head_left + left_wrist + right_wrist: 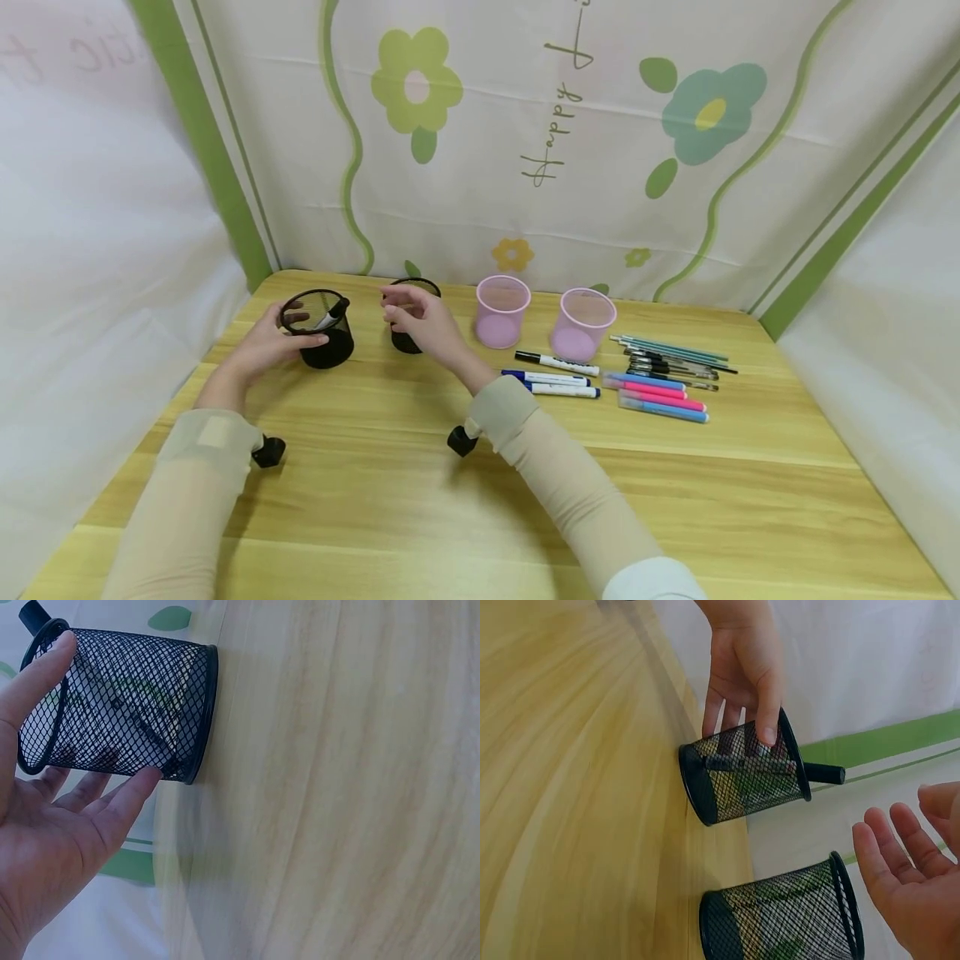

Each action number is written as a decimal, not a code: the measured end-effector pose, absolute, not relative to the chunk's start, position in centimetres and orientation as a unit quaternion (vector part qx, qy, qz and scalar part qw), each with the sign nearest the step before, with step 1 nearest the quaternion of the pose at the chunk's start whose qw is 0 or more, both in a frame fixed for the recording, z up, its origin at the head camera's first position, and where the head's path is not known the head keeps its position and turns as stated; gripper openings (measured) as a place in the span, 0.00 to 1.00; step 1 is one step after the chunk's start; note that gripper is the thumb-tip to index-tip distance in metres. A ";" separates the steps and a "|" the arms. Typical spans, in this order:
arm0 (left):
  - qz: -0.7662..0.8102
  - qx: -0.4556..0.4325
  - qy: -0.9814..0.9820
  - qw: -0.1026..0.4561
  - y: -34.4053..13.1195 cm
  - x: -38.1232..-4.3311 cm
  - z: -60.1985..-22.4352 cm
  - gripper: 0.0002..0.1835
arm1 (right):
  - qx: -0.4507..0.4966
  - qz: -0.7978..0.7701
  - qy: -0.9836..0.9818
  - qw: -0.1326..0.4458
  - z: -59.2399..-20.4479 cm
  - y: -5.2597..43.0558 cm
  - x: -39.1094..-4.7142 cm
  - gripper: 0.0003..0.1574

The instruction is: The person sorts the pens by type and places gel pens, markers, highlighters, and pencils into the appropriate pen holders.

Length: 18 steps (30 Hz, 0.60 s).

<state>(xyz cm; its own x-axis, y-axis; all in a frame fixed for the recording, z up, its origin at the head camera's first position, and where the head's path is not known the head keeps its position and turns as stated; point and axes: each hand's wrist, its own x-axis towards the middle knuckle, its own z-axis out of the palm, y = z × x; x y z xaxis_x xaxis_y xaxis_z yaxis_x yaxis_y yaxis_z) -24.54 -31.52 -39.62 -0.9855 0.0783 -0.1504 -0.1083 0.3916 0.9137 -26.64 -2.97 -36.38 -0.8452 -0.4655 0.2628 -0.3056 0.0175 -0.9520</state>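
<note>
The left black mesh cup point(139, 705) is near the table's point(375, 500) far left corner, its mouth upward and a black marker point(332, 312) leaning inside, cap poking above the rim. The left hand point(264, 343) grasps this cup, thumb on the near side and fingers around the far wall; whether the base sits fully flat is hard to tell. It should prove light and fairly stiff, with the open weave giving fingertips some bite – though a hard squeeze could dent the wall. The best hold is probably around the upper wall just below the rim, keeping the mouth free; tipping it would let the marker slide.

Just to its right, by the far edge, stands the second black mesh cup point(407, 342). The right hand point(427, 323) is in front of and above it – fingers loosely bent, grasping nothing.

Farther along that edge stand the left pink cup point(500, 331) and the right pink cup point(576, 342). Before them, toward the right edge, lie a black-capped marker point(557, 362), blue-capped markers point(558, 389), slim pens point(667, 367) and pink and blue felt-tips point(660, 391).
</note>
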 end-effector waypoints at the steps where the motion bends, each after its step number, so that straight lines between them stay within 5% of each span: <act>1: 0.552 -0.009 0.830 0.085 -31.5 -24.5 -39.6 0.55 | -0.276 -0.643 0.712 0.065 -36.3 -2.7 -26.7 0.21; 18: 0.550 -0.004 0.831 0.083 -31.5 -24.5 -39.6 0.58 | -0.352 -0.479 0.800 0.080 -35.3 2.2 -26.7 0.22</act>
